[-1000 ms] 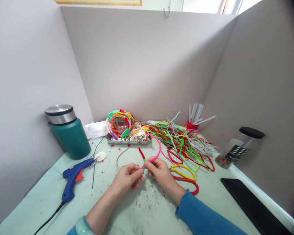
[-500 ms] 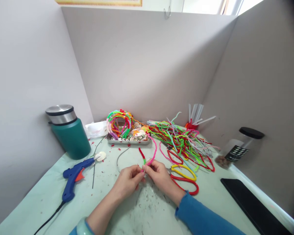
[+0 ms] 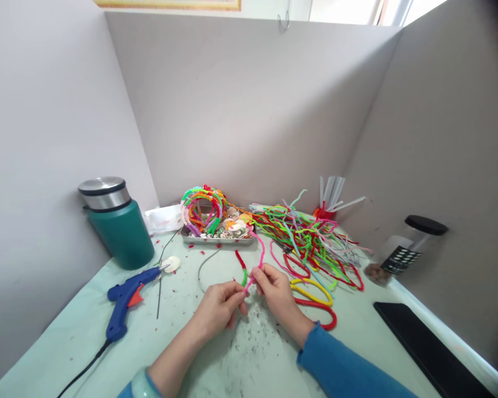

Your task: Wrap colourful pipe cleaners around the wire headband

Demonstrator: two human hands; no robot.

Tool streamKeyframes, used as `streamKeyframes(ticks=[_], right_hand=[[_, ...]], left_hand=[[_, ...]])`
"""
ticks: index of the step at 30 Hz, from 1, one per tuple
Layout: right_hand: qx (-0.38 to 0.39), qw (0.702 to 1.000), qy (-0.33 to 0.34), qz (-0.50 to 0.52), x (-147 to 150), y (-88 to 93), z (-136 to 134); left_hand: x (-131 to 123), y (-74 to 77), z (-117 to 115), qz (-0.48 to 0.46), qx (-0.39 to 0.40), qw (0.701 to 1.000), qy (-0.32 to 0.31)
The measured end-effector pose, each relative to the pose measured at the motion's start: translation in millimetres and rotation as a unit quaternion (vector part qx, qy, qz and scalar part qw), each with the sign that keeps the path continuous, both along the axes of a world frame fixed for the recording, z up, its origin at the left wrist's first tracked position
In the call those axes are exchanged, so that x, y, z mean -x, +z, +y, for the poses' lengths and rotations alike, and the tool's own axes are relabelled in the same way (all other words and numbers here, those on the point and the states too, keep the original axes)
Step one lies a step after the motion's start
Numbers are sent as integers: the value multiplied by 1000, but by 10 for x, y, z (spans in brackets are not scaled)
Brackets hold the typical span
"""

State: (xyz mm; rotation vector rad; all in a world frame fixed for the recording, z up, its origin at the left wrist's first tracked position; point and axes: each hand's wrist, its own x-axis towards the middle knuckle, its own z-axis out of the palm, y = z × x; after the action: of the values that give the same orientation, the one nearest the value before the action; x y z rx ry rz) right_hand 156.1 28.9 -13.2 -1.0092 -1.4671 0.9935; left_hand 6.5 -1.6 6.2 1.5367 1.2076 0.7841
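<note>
A pink pipe cleaner [image 3: 262,246] runs between my fingers, its long free end rising toward the tray. My right hand [image 3: 276,290] pinches it between thumb and forefinger. Close by on the left, my left hand [image 3: 222,307] has its fingertips closed at the pipe cleaner's lower end, where a red and green wrapped piece [image 3: 241,266] sticks up. How the pink and green parts join is hidden by the fingers. Beside my right hand lie scissors with yellow and red handles [image 3: 315,293], their blades covered by the hand.
A metal tray [image 3: 218,240] holds wrapped colourful rings [image 3: 203,210] and small discs. Right of it spreads a heap of pipe cleaners [image 3: 311,237]. On the left are a blue glue gun [image 3: 126,301] and a green bottle [image 3: 122,232]. A black-lidded jar [image 3: 402,257] and black slab [image 3: 427,348] stand right.
My right hand has moved slightly up and right, away from the left hand, baring a short pink stretch between them. My left hand stays almost in place.
</note>
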Motion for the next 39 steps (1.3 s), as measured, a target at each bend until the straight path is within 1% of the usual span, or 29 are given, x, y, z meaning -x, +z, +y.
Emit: streamKeyframes(ticks=[2, 4, 7, 12, 14, 17, 19, 21, 27, 32, 39], right_hand=[[-53, 998, -16, -18, -12, 44, -40], [-84, 996, -20, -36, -20, 76, -72], [-84, 995, -18, -51, -12, 79, -85], [-84, 992, 15, -93, 31, 31, -67], [-69, 993, 18, -90, 36, 15, -62], [-29, 998, 14, -63, 27, -2, -43], [-13, 999, 15, -50, 19, -10, -24], [-10, 999, 18, -43, 14, -15, -9], [-9, 999, 25, -38, 22, -26, -20], [-20, 998, 52, -43, 45, -10, -57], [2, 998, 25, -51, 48, -8, -46]], left_hand=[[-8, -27, 24, 11, -1, 999, 40], [-8, -30, 32, 36, -24, 997, 62], [0, -3, 14, 69, -55, 994, 63], [11, 9, -4, 92, -75, 992, 51], [15, -14, 14, 70, -57, 995, 47], [18, -54, 48, -23, 1, 1000, 19], [16, -69, 58, -79, 34, 996, -3], [12, -68, 57, -104, 53, 993, -9], [11, -46, 53, -94, 47, 994, 16], [19, -60, 82, -93, 46, 994, 42], [6, -15, 62, -121, 63, 990, 42]])
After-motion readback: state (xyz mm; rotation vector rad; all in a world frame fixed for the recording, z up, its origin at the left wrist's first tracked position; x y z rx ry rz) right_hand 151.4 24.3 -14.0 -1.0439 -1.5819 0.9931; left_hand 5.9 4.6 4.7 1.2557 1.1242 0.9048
